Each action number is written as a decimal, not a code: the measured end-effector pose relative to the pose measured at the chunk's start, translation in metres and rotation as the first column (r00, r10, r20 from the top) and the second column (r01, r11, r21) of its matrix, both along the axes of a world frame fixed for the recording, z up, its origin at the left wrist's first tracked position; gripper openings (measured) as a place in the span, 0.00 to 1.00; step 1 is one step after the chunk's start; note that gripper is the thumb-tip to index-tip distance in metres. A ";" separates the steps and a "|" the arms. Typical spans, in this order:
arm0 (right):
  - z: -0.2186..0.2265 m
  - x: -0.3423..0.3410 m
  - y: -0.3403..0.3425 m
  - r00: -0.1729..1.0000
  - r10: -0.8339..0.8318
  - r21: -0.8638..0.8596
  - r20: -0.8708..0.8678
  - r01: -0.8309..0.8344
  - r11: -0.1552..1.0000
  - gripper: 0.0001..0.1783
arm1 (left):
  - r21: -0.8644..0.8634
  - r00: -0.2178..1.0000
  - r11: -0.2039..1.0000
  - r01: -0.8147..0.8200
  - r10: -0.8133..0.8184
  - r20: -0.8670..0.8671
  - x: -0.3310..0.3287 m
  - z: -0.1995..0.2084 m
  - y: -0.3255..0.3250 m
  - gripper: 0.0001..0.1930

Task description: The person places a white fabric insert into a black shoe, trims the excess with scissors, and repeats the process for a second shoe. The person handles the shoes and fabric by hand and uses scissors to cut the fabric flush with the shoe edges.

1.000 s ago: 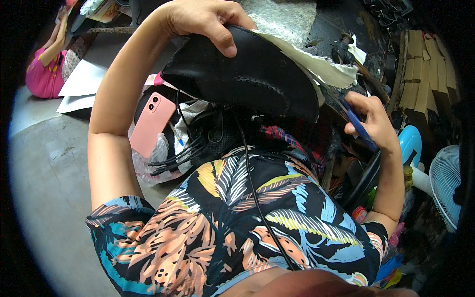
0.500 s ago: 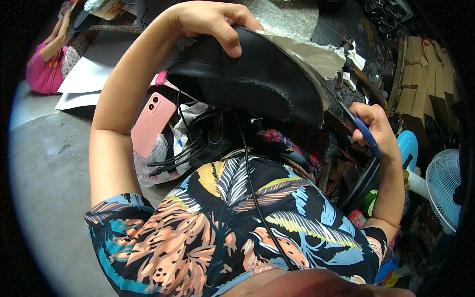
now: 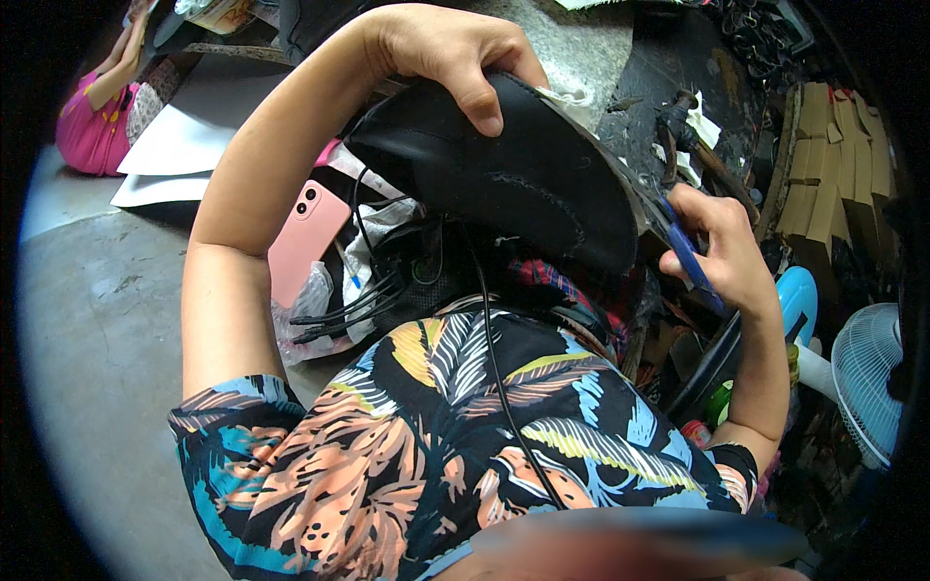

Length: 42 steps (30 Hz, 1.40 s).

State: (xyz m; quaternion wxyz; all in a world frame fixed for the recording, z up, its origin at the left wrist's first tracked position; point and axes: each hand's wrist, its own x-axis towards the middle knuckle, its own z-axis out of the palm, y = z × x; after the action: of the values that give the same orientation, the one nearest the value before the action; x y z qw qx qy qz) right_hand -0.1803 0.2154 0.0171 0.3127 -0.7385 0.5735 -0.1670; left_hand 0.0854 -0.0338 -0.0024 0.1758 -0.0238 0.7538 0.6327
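Note:
My left hand grips the upper edge of a curved black leather piece, its thumb pressed on the near face. A rough stitched line curves across that face. A pair of blue-handled scissors is in my right hand, the fingers wrapped through the handles. Its blades lie along the right edge of the leather piece, mostly hidden behind it. A little whitish lining shows at the top edge beside my left fingers.
A pink phone and black cables lie left of my lap. A hammer rests on the dark work surface. Cardboard pieces and a fan stand at right. Another person in pink sits far left, near white sheets.
The leather piece and my left hand have shifted slightly right and down. My right hand has moved left with the scissors. Much less whitish lining shows beyond the upper right edge.

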 end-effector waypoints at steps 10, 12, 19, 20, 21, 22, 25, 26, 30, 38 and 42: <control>-0.005 0.008 -0.006 0.999 -0.014 0.105 0.037 0.010 0.994 0.30 | 0.254 0.990 0.965 0.064 -0.093 0.104 0.002 -0.001 0.002 0.17; -0.011 0.008 -0.005 0.995 -0.005 0.042 0.101 0.000 0.999 0.22 | 0.277 0.994 0.958 0.070 -0.091 0.063 0.000 0.001 0.003 0.17; -0.023 0.005 0.000 0.866 -0.197 0.378 0.460 0.009 0.926 0.16 | 0.066 0.997 0.995 -0.080 0.082 -0.017 -0.001 0.011 0.014 0.23; -0.022 0.003 0.000 0.843 -0.271 0.321 0.465 0.124 0.939 0.21 | 0.091 0.992 0.989 -0.118 0.122 -0.037 0.000 0.011 0.018 0.25; -0.019 -0.001 -0.002 0.811 -0.335 0.274 0.480 0.224 0.935 0.27 | 0.121 0.984 0.981 -0.152 0.161 -0.072 0.001 0.012 0.020 0.26; -0.018 -0.004 -0.002 0.776 -0.393 0.241 0.493 0.312 0.919 0.34 | 0.113 0.976 0.975 -0.194 0.204 -0.081 0.001 0.013 0.022 0.30; -0.011 -0.026 -0.010 0.789 -0.388 0.029 0.477 0.427 0.904 0.36 | 0.259 0.798 0.837 -0.482 0.541 -0.265 -0.003 0.011 0.027 0.27; -0.010 -0.033 -0.010 0.783 -0.366 -0.059 0.502 0.453 0.889 0.37 | 0.293 0.705 0.756 -0.585 0.653 -0.278 -0.009 0.008 0.025 0.22; -0.024 -0.049 -0.018 0.679 -0.416 -0.139 0.605 0.604 0.785 0.33 | 0.402 0.520 0.547 -0.735 0.834 -0.183 -0.028 -0.023 0.025 0.14; -0.054 0.005 0.001 0.597 -0.453 0.022 0.662 0.588 0.808 0.23 | 0.280 0.188 0.353 -0.893 0.856 -0.481 -0.047 -0.074 0.011 0.21; -0.084 0.041 0.006 0.623 -0.432 0.025 0.652 0.551 0.834 0.23 | -0.114 0.307 0.447 -0.887 0.387 -0.869 -0.008 -0.033 0.040 0.22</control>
State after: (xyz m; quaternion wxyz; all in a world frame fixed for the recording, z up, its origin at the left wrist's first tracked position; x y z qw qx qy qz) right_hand -0.1397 0.2217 -0.0669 0.3620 -0.4763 0.5966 -0.5349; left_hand 0.0774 0.0063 -0.0353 -0.4517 -0.1364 0.8194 0.3254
